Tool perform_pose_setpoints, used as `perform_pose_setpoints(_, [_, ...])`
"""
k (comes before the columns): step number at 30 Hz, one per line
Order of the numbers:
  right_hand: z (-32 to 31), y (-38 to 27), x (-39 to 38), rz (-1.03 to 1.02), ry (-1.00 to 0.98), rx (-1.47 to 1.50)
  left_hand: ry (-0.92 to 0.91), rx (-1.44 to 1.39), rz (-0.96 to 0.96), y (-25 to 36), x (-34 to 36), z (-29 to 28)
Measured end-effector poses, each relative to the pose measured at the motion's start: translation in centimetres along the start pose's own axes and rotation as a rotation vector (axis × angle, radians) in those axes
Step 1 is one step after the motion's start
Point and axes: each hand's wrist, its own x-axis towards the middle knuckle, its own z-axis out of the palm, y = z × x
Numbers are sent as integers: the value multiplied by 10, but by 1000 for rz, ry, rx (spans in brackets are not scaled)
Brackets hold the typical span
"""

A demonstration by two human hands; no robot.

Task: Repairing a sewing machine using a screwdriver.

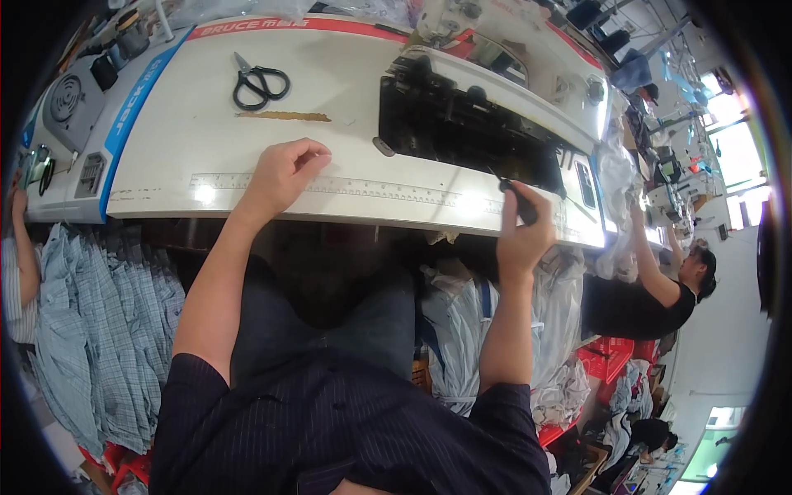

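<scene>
My right hand (pixel 528 227) is closed around the black handle of a screwdriver (pixel 525 208). Its thin dark shaft points up and left toward the front edge of the open machine bed (pixel 462 115). My left hand (pixel 285 177) rests over the white sewing table (pixel 181 107), above a printed ruler scale (pixel 371 188). Its fingers are curled with thumb and forefinger close together; whatever may be between them is hidden. The sewing machine head (pixel 503 49) is tipped back, baring dark mechanical parts in the cutout.
Black-handled scissors (pixel 260 87) and a ragged brown strip (pixel 285 116) lie beyond my left hand. Checked blue garments (pixel 107 322) hang at the left. Pale bagged cloth (pixel 462 322) hangs under the table's right side. A co-worker in black (pixel 652 305) sits at the right.
</scene>
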Motion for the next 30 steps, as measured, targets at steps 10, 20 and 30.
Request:
perform_pose_setpoints(10, [-29,106,30,167,-24,-497,29,-48,16,2,0,3])
perform_pose_setpoints(20, [-22,76,31,132,8,-351,18,-41,11,5,0,0])
perform_pose_setpoints(30, [-15,61,26,178,38,-197,25,-28,7,1,-1,0])
